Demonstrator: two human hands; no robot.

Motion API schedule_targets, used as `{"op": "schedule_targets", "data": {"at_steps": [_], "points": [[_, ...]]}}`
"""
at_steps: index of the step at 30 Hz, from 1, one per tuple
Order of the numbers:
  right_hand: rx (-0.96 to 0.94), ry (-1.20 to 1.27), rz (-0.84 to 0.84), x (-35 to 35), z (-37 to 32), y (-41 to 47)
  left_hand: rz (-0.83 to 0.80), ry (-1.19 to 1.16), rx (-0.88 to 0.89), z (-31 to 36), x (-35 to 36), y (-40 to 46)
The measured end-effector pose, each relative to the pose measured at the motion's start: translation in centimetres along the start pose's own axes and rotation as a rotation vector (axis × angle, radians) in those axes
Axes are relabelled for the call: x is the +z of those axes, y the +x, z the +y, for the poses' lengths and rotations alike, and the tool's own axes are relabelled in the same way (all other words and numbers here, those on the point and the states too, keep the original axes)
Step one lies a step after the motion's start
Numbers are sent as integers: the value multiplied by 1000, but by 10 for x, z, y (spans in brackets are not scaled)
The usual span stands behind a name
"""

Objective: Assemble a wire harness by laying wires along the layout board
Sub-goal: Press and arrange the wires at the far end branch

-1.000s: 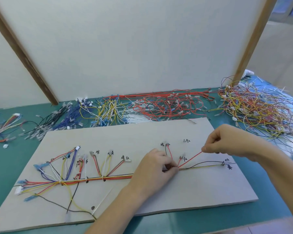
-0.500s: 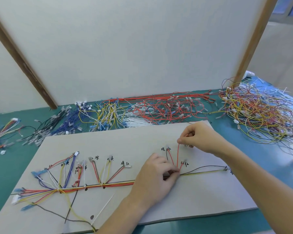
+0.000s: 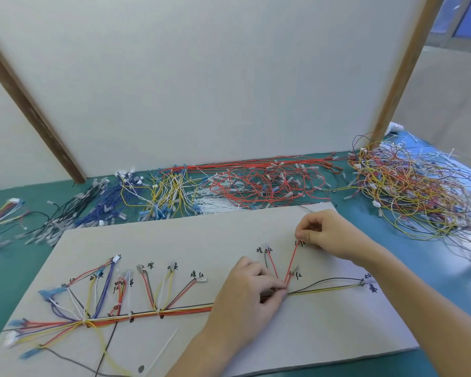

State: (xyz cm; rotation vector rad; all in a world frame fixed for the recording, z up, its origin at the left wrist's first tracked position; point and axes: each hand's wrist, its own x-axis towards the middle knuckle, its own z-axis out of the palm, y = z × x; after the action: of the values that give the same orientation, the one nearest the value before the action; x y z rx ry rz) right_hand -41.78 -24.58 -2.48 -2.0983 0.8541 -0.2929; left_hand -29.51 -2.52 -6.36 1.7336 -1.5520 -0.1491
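Counts: 1 layout board (image 3: 229, 235), 1 part-built harness (image 3: 147, 312) on it. 2 hands: left hand (image 3: 245, 297), right hand (image 3: 326, 235). 1 loose white cable tie (image 3: 165, 346) on board. 1 finished harness (image 3: 3, 216) far left. Loose wire piles on surface: too tangled to count.

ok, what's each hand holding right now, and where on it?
Right hand pinches the red wire at its far end. Left hand pins the wire bundle where the red wire branches off.
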Motion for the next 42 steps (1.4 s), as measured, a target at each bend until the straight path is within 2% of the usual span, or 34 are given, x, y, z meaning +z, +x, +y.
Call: {"op": "schedule_targets", "data": {"at_steps": [6, 16, 25, 30, 38, 42], "points": [[13, -21, -6, 3, 0, 4, -9, -1, -9, 0, -1, 0], [99, 48, -121, -6, 1, 8, -32, 68, -5, -3, 2, -1], [56, 128, -117, -5, 4, 6, -67, 73, -14, -4, 2, 1], [107, 67, -163, -4, 1, 16, -77, 81, -20, -5, 3, 1], [150, -163, -403, -18, -23, 43, -119, 175, 0, -4, 3, 1], [104, -294, -468, -23, -26, 49, -134, 189, -6, -3, 1, 1]]}}
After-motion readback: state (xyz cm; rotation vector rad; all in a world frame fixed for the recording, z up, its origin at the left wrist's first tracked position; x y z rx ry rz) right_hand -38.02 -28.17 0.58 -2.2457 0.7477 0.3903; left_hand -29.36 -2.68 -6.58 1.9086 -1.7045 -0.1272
